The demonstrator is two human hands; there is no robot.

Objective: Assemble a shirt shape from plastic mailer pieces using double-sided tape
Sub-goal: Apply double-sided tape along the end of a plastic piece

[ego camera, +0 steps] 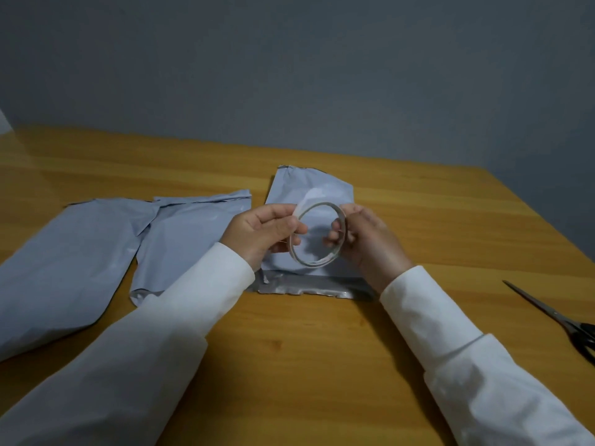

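i see my left hand (260, 233) and right hand (363, 239) pinching a thin white tape ring (317, 235) (held upright) above a grey plastic mailer piece (309, 191).

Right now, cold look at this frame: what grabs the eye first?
The tape roll, held up at centre between the left hand and the right hand, both gripping its rim. Under and beside it, grey mailer pieces lie spread over the wooden table, left and middle. Scissors lie at the right edge.
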